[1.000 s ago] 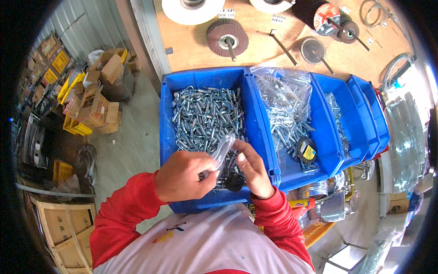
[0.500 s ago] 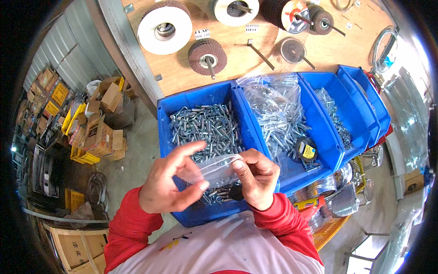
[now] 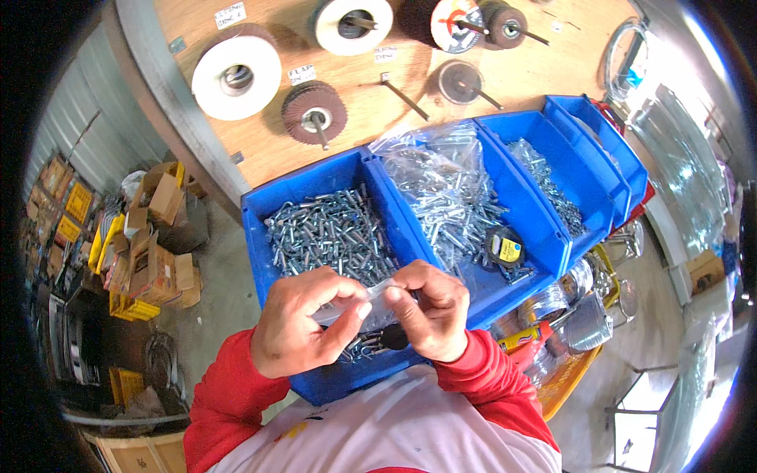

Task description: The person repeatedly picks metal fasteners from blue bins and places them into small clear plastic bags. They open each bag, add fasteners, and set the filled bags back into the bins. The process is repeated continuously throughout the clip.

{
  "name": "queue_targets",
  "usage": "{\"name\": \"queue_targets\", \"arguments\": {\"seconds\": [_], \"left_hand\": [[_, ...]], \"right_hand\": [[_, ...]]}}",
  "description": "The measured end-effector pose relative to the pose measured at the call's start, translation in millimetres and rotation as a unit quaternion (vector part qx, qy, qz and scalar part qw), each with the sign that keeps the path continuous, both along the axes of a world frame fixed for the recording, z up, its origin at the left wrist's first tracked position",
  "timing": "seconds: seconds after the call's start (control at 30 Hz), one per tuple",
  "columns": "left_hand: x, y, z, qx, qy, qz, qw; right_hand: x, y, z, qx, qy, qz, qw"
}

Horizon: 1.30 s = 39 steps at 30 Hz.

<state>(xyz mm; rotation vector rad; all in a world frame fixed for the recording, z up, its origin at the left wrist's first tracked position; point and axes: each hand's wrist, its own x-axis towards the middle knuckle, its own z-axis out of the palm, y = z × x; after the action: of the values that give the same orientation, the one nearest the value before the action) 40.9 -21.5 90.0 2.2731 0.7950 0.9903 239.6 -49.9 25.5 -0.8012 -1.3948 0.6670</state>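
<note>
A small clear plastic bag (image 3: 380, 295) is stretched between my two hands, above the near part of a blue bin (image 3: 256, 251). My left hand (image 3: 303, 325) pinches one side of its edge between thumb and forefinger. On the other side, my right hand (image 3: 432, 314) grips the bag between thumb and bent fingers. Inside the bin lie many loose metal J-shaped hook bolts (image 3: 330, 235), partly covered by my hands. A round black object (image 3: 394, 337) shows just below the bag; I cannot make out its kind.
Another blue bin holds bagged metal fasteners (image 3: 441, 193) and a tape measure (image 3: 505, 247). Further right, a bin contains small fasteners (image 3: 556, 193). Flap discs (image 3: 314, 114) hang on a wooden board (image 3: 272, 150). Cardboard boxes (image 3: 150, 264) stand on the left floor.
My left fingers have closed from a spread pose onto the bag's edge. The right hand keeps its grip. The view has shifted, so the bins and board sit further left.
</note>
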Motion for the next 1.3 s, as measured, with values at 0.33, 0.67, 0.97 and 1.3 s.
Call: {"name": "queue_targets", "arguments": {"seconds": [0.33, 0.67, 0.97, 1.3], "left_hand": [[8, 8, -3, 0.070, 0.022, -0.019, 0.997], [21, 20, 0, 0.002, 0.035, -0.074, 0.997], [51, 28, -4, -0.001, -0.037, -0.099, 0.994], [126, 49, -9, -0.127, -0.041, -0.126, 0.983]], "right_hand": [[13, -2, -1, 0.020, -0.043, 0.029, 0.998], [39, -6, -3, -0.023, 0.034, 0.018, 0.999], [70, -20, 3, -0.017, 0.100, -0.031, 0.994], [137, 2, 21, -0.074, 0.047, -0.161, 0.983]]}}
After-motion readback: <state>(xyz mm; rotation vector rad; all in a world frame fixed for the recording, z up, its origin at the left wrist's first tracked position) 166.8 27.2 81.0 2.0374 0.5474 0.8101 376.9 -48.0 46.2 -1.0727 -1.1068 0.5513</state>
